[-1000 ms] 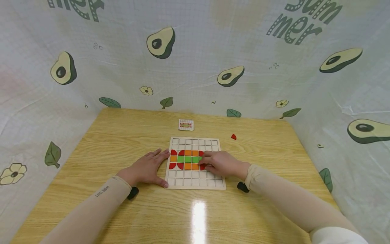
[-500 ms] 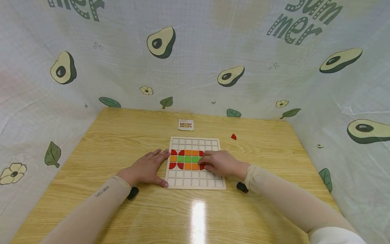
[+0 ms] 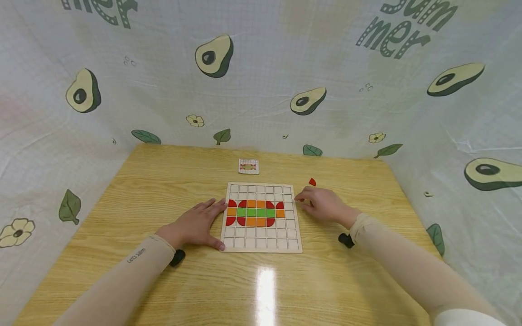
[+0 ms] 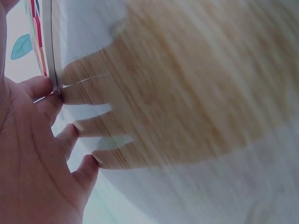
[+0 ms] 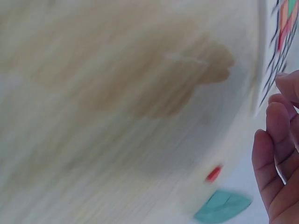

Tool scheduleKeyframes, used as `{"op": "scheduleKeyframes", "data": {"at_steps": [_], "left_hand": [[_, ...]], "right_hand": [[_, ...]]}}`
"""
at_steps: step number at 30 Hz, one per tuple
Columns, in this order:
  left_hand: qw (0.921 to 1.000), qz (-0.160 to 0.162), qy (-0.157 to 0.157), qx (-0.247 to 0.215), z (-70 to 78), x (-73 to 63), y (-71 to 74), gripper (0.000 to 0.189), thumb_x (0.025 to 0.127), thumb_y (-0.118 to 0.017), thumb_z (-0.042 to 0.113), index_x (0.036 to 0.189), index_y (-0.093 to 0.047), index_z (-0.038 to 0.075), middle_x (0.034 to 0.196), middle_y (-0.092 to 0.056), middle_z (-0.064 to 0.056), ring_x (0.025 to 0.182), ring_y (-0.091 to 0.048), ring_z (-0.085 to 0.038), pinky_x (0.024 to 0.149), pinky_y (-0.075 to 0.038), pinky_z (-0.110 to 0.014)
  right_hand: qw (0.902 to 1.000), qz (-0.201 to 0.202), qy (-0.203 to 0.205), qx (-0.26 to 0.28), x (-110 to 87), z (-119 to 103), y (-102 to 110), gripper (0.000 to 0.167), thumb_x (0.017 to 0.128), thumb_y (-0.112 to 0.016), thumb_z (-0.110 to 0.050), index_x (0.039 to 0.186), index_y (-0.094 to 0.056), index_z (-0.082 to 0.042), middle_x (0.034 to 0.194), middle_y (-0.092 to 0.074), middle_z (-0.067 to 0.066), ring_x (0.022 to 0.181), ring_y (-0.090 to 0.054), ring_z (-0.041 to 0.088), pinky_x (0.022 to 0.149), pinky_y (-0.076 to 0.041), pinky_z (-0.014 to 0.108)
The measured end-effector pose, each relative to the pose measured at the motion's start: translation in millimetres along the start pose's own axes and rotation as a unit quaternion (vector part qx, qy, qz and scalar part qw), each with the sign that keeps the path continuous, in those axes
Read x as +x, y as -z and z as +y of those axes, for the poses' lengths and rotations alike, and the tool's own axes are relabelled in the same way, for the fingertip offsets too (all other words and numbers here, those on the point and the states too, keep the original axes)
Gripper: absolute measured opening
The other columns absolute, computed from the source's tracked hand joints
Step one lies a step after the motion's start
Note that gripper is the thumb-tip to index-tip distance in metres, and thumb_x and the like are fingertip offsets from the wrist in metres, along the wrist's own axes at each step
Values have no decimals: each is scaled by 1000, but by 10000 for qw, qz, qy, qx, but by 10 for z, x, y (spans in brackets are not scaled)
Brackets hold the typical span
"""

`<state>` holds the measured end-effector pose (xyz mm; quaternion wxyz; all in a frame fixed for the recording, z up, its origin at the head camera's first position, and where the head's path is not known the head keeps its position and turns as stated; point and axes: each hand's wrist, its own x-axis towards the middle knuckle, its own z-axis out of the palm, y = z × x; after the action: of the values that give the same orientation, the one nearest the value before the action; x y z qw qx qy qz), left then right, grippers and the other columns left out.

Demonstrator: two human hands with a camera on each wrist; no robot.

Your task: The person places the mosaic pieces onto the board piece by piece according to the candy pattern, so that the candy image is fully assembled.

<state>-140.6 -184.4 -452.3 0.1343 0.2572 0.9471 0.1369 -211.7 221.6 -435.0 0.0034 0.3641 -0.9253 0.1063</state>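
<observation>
A pale square board [image 3: 261, 245] with a grid of cells lies on the table. Across its middle rows sit red quarter-round, orange and green tiles [image 3: 251, 212]. My left hand [image 3: 195, 226] rests at the board's left edge with fingers spread, and its fingertips [image 4: 46, 85] touch that edge in the left wrist view. Just off the right edge hovers my right hand [image 3: 325, 206], its fingers loosely bent and no tile visible between them. A loose red quarter-round tile [image 3: 312, 182] lies a little beyond it, also in the right wrist view.
Behind the board lies a small pattern card [image 3: 248, 166] with a printed grid. The wooden table [image 3: 183, 290] meets a white curtain [image 3: 261, 90] printed with avocados and leaves at the back and sides.
My right hand has left the board's tiles and moved right and away towards the loose red tile. Tiles it covered at the pattern's right now show. The left hand stays put.
</observation>
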Motion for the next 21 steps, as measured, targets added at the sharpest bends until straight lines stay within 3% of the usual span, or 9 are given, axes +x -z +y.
{"op": "scheduleKeyframes", "data": {"at_steps": [4, 10, 13, 16, 21], "left_hand": [[10000, -8, 12, 8, -13, 7, -12, 125, 64, -72, 81, 158, -30, 10, 164, -21, -5, 149, -16, -35, 116, -19, -55], [10000, 1, 31, -27, -26, 6, -12, 125, 63, -71, 81, 158, -30, 11, 164, -21, -4, 149, -16, -35, 116, -20, -56], [10000, 3, 44, -7, -27, 8, -3, 125, 63, -71, 82, 158, -29, 12, 164, -21, -4, 149, -16, -35, 115, -20, -56], [10000, 7, 20, -1, -23, 6, 0, 125, 63, -71, 82, 158, -30, 11, 164, -22, -4, 149, -16, -36, 115, -20, -56], [10000, 20, -21, -20, -18, 7, -1, 125, 63, -72, 81, 157, -31, 10, 164, -23, -5, 149, -17, -36, 115, -20, -56]], "right_hand": [[9992, 102, -392, -57, -53, 281, 28, 25, 91, -72, -14, 116, -73, -11, 108, -67, 3, 77, -58, 14, 69, -51, 36], [9958, 140, -902, -23, -35, 534, 39, 30, 93, -70, -14, 121, -70, -7, 112, -66, 10, 77, -59, 21, 70, -52, 43], [9938, 82, -1107, 16, 8, 590, 40, 36, 94, -68, -14, 129, -66, -5, 123, -63, 16, 93, -64, 32, 82, -52, 51], [9920, -91, -1254, 100, 43, 624, 25, 41, 96, -64, -15, 135, -61, -5, 133, -58, 20, 116, -58, 41, 95, -46, 58], [9915, -338, -1246, 181, 64, 620, -9, 43, 96, -63, -15, 137, -60, -6, 139, -56, 18, 126, -52, 40, 102, -42, 57]]}}
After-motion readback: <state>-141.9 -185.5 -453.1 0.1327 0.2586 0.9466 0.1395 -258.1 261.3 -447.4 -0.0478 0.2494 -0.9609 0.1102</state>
